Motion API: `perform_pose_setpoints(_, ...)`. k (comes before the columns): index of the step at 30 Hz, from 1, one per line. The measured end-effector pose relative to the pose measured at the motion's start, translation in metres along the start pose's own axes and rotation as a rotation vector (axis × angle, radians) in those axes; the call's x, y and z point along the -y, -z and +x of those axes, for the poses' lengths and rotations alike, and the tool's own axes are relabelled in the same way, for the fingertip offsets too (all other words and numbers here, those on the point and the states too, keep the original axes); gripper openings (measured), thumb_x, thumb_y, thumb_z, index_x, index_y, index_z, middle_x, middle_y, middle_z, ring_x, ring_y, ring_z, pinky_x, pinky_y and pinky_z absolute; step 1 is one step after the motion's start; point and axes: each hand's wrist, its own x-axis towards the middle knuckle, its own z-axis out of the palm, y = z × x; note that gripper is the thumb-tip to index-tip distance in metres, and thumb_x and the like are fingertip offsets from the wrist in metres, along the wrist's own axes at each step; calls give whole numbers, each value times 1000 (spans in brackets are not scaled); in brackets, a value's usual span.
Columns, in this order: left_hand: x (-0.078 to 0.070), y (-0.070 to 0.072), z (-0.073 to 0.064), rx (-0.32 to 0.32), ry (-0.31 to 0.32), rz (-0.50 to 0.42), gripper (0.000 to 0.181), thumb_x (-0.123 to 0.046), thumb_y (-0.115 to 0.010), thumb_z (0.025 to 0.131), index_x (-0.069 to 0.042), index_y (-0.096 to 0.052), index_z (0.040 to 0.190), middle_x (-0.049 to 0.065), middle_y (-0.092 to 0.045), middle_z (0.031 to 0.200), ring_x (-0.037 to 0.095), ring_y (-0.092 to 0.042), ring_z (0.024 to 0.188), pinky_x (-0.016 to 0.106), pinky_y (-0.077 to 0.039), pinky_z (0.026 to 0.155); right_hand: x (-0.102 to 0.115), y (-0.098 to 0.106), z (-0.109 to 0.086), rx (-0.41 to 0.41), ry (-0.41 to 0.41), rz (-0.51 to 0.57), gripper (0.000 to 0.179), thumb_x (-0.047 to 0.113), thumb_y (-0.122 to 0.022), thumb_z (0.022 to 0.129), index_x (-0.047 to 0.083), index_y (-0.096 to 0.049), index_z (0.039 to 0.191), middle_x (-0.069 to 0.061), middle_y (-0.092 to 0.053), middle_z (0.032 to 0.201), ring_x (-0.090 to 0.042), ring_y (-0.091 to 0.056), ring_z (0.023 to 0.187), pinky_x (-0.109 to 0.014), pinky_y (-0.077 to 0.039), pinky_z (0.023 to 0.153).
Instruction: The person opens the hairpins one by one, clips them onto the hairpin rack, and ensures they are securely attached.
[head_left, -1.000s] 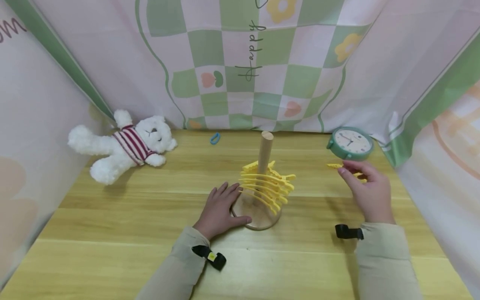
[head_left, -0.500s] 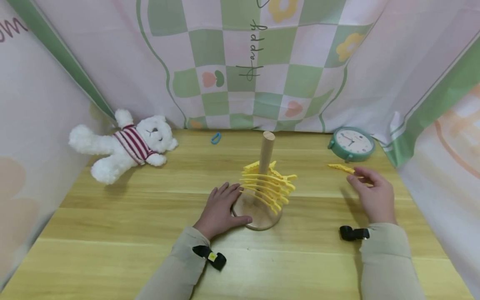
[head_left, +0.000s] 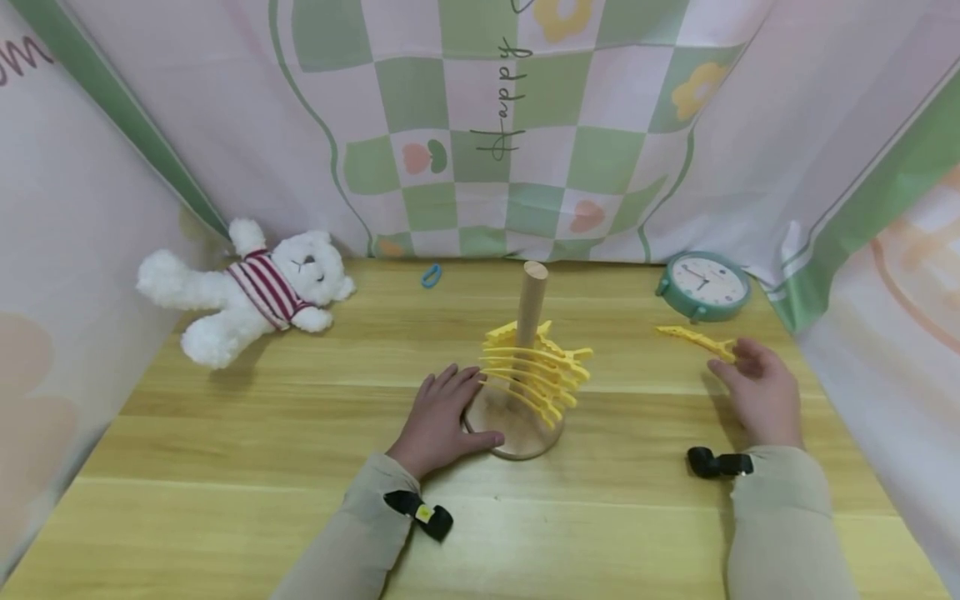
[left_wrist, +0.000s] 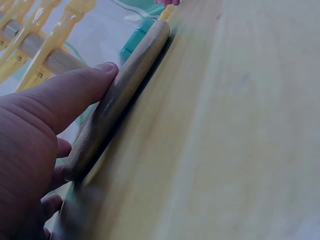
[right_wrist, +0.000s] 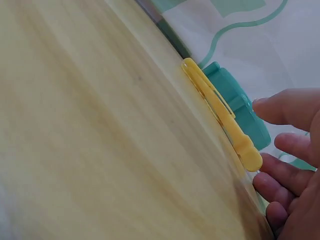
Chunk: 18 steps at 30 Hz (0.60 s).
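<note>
A round wooden base (head_left: 517, 433) carries an upright peg (head_left: 532, 300). Several yellow hair clips (head_left: 536, 375) are stacked around the peg, their ends fanned out. My left hand (head_left: 438, 425) holds the base at its left rim, thumb along the front edge and fingers farther back; in the left wrist view the thumb (left_wrist: 95, 80) presses the rim. One more yellow hair clip (head_left: 696, 337) lies on the table at the right. My right hand (head_left: 761, 396) is at its near end with nothing gripped; in the right wrist view the thumb stands apart from the clip (right_wrist: 225, 117), fingertips close to its end.
A green alarm clock (head_left: 705, 287) lies face up behind the loose clip. At the back left a white teddy bear (head_left: 262, 287) in a striped shirt lies on the wooden table (head_left: 225, 467). A small blue ring-shaped piece (head_left: 431, 276) is near the patterned curtain (head_left: 480, 192).
My right hand has drawn back to the right and slightly down along the loose hair clip, uncovering most of it. The left hand and the stand have stayed in place.
</note>
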Motion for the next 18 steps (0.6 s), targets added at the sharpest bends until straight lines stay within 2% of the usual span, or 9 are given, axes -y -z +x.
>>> perform_pose_setpoints(2,1,-1,0,-4,2,4,92,-64,-70,83,-11,-43,153,6,-36,161,32,-21,151,53,-10,123,1,-2,-1,-5,18,-24,75,43,-63,97,6,-34,155,-21,-46,148,-26,-50,119,-34,-47,95)
perform_pose_setpoints(4,1,-1,0,-3,6,8,92,-65,-70,83,-12,-42,153,6,-35,161,32,-21,151,53,-10,123,2,-3,-1,-11,28,-34,73,40,-64,97,6,-36,154,-21,-48,145,-16,-51,110,-23,-46,86)
perform_pose_setpoints(6,2,-1,0,-3,8,13,92,-65,-70,83,-12,-42,153,5,-35,161,32,-21,151,53,-10,123,2,-2,-1,-15,25,-43,71,38,-65,97,6,-37,154,-21,-47,145,-11,-50,103,-18,-44,77)
perform_pose_setpoints(12,1,-1,-1,-8,-2,15,92,-65,-70,83,-12,-42,153,6,-35,161,33,-21,151,55,-11,123,-4,4,4,22,25,-78,74,37,-64,97,5,-32,156,-25,-48,135,-19,-50,92,-21,-48,61)
perform_pose_setpoints(18,2,-4,1,-10,-4,17,92,-65,-69,83,-12,-42,153,6,-35,161,31,-21,151,54,-10,123,-9,10,10,88,52,-136,78,41,-67,95,1,-34,154,-27,-52,130,-26,-53,97,-26,-48,64)
